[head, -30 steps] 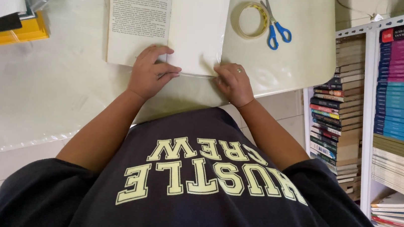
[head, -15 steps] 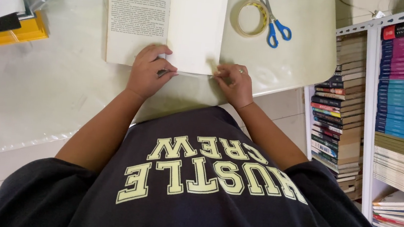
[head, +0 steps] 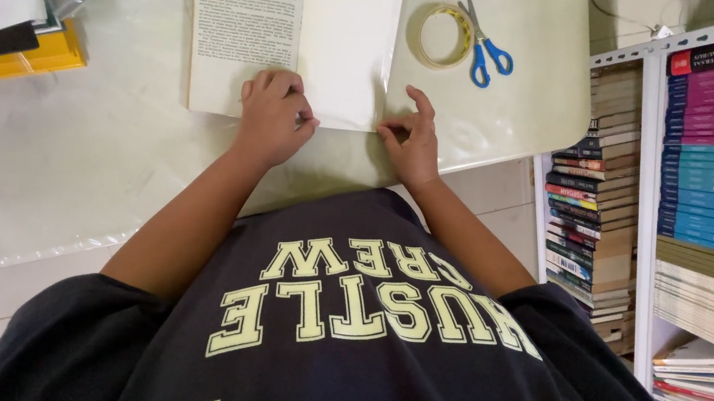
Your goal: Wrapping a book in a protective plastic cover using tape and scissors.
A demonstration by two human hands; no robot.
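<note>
A: Shifted since half a second ago: right hand (head: 416, 140) spread a little, index finger lifted clear, thumb and remaining fingertips pinched at the near right corner of the book (head: 295, 35). Left hand (head: 273, 116) little changed.

B: Left hand state?

A: Curled into a loose fist, knuckles pressed on the near edge of the book beside the spine. Nothing gripped; weight only.

B: Right hand state?

A: Partly open. Pinched on the corner of the blank right page; a clear film edge possibly caught there too, too fine to confirm.

B: Book position?

A: Lying open and flat on the table (head: 517, 111), printed page left, blank page right, near edge just under both hands.

B: Significance?

A: Judged as a regrip at the corner, with the book pinned against sliding.

B: Nearby items?

A: Tape roll (head: 443, 35) and blue scissors (head: 484, 41) touching, just beyond the right page. Clear plastic sheet (head: 68, 170) left, bookshelf (head: 696, 174) right.
</note>
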